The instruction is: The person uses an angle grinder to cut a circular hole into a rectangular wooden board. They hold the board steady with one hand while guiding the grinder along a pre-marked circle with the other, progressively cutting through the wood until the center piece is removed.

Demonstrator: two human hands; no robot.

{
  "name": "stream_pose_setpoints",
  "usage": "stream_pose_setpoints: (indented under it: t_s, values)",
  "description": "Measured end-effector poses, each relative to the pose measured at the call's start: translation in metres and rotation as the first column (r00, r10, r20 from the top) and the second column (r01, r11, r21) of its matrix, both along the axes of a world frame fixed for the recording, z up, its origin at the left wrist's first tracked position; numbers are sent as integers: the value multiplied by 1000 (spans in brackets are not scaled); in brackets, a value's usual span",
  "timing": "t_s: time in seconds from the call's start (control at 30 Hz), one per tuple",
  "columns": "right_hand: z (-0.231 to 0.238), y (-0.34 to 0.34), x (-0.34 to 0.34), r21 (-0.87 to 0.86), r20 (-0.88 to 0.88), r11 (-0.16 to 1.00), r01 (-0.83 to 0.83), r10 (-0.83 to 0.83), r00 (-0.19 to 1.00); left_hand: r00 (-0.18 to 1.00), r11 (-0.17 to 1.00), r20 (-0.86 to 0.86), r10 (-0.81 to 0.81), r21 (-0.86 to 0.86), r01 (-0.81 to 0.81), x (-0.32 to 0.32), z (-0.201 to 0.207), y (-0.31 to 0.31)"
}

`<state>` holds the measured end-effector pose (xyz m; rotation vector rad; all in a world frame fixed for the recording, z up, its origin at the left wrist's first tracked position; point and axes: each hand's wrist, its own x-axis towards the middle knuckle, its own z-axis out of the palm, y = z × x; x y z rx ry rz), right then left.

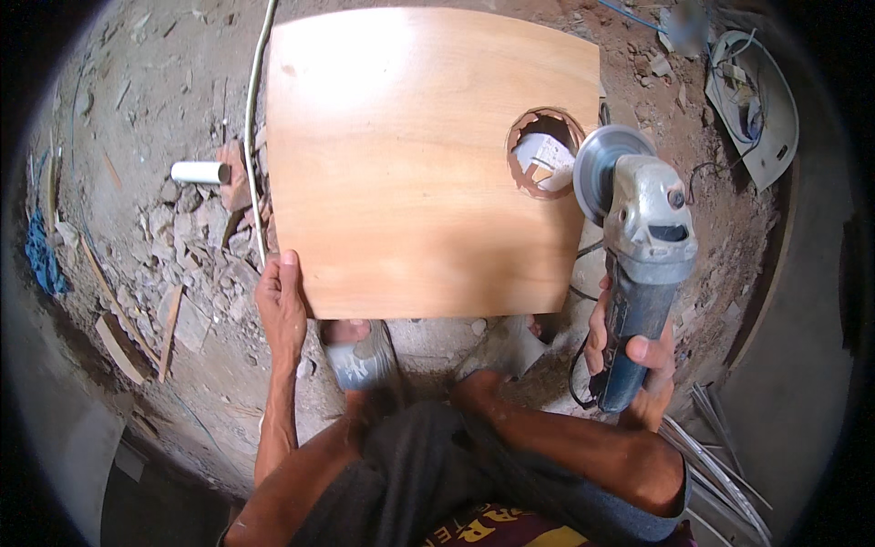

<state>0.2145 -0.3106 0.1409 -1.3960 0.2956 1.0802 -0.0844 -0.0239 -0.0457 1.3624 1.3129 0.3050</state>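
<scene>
A smooth, light wood-coloured board [401, 173] stretches out in front of my feet. Near its right edge is a rough-rimmed round hole [513, 164], through which a white piece shows. My left hand [281, 290] is closed on the board's near left corner, thumb on top. On the right, my right hand [629, 351] is wrapped round the dark body of an angle grinder [652, 219]. The grinder's grey metal head points away from me, and its disc [602, 169] is beside the hole, over the board's right edge. Whether the disc is spinning I cannot tell.
Broken rubble [196, 232] and a short white pipe [200, 172] lie left of the board, along a pale cable [255, 137]. Wood strips [170, 333] are farther left. A white shell-like part with wires [770, 137] sits at far right; metal strips [720, 465] lie at lower right.
</scene>
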Motion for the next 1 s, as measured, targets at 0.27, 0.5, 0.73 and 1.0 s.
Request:
stream_pose_setpoints:
  t_s: [0.27,0.5,0.73,1.0]
  values:
    - [7,-14,12,32,36,995,91,-92,995,964,966,-70,-257,-3,258,70,-11,63]
    - [-4,1,-4,-6,-54,1000,20,-20,998,986,986,-72,-148,62,152,39,-8,19]
    - [-25,12,-3,-7,-82,998,-62,61,995,999,999,-43,-33,-1,33,23,-22,3]
    - [-48,33,-5,-29,-112,986,-166,162,980,999,999,-45,-26,41,28,31,-11,2]
